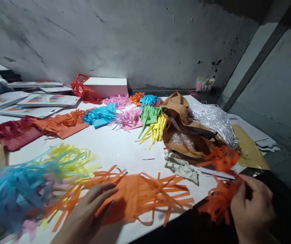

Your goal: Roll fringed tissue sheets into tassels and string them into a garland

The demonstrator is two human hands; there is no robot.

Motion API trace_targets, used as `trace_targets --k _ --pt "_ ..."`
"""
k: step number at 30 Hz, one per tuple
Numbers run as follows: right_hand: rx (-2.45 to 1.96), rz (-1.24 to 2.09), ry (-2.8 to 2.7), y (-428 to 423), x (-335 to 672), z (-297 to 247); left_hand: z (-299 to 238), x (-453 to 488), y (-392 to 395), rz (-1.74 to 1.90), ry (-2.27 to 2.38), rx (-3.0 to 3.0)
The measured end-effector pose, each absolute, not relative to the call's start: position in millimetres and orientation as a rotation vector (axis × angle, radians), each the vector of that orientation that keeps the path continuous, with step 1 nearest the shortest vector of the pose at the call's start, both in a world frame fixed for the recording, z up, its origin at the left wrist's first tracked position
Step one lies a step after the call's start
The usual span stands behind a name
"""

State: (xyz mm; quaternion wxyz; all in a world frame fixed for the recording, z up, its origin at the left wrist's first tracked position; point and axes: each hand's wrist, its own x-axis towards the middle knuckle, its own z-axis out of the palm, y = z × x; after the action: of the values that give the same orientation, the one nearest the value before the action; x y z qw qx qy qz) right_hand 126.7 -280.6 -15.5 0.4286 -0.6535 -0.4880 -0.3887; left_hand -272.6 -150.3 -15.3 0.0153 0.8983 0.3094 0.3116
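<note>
The orange fringed paper lies flat on the white table, under and to the right of the left hand, which covers some of its strips. This hand is loosely open, grasping nothing visible. The right hand is closed on a red-orange tassel, whose strips hang to its left, blurred; the gripped part is hidden. Farther left, blue fringe is blurred and cut off by the picture's edge.
</note>
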Motion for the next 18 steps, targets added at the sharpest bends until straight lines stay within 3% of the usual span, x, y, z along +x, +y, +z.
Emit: trace_targets --k 3,6,12,18 --pt "-1.398 -0.87 -1.972 -282.7 95.6 3.5 22.3 -243.0 -163.1 1.02 0.811 2.633" --pt "-1.102 -0.751 -2.153 -270.0 53.3 18.8 52.8 -195.7 -172.1 0.745 0.651 2.319" --pt "-1.028 -0.573 -1.951 -256.8 37.5 25.4 46.3 -139.5 -159.9 0.117 0.665 1.355" --pt "-1.065 -0.119 -1.55 -256.8 28.0 -2.9 30.2 -126.6 -163.9 0.436 0.615 1.171"
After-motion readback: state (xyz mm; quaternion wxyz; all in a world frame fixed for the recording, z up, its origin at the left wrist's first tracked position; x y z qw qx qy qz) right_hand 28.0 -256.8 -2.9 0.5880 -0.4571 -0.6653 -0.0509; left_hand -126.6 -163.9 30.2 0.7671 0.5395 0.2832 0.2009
